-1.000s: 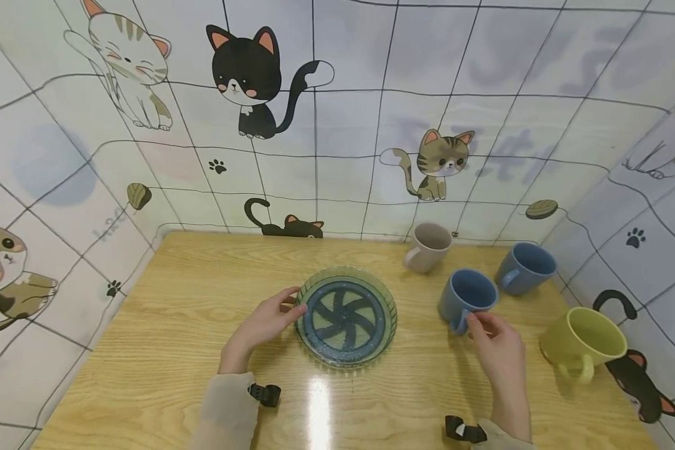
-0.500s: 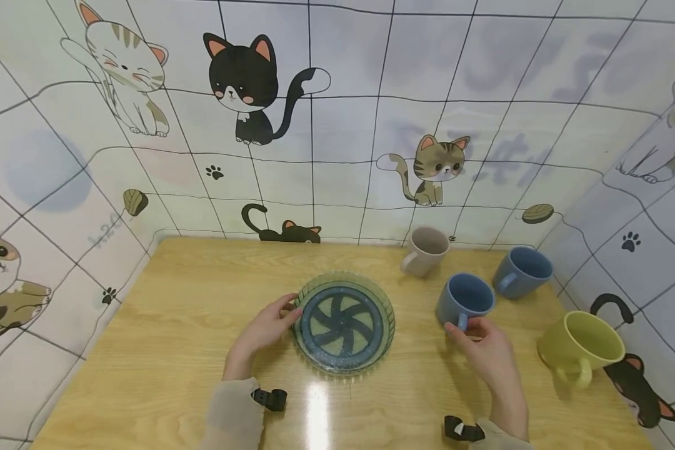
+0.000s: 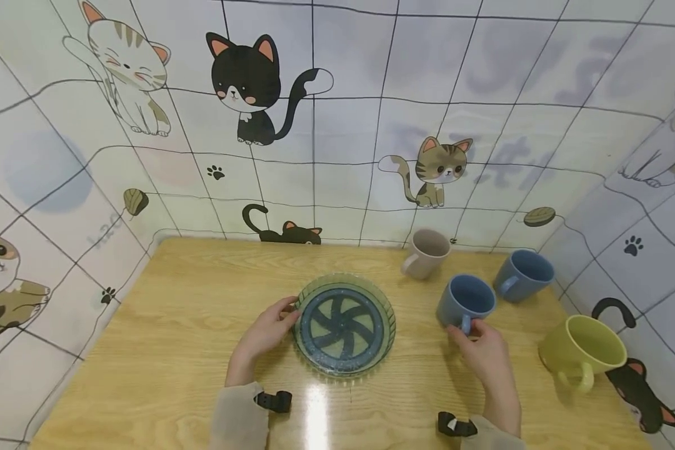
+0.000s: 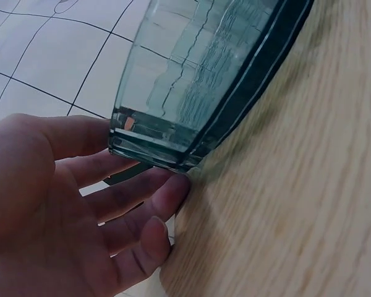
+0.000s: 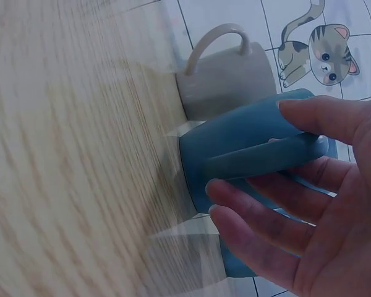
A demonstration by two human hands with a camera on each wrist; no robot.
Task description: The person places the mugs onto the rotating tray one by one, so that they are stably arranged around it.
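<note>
On the table [image 3: 163, 350], the right hand [image 3: 486, 351] has its grip closed round the handle [image 5: 266, 156] of the nearer blue mug [image 3: 457, 305]. The left hand [image 3: 267, 328], fingers bent, touches the glass dish's [image 3: 342, 325] left edge; whether it grips, I cannot tell.

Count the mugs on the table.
4: one greyish mug farthest back, one blue mug at the right hand, a second blue mug behind it to the right, and one yellow mug farthest right.

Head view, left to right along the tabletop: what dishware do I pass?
Green glass dish, pale mug, nearer blue mug, farther blue mug, yellow mug.
</note>
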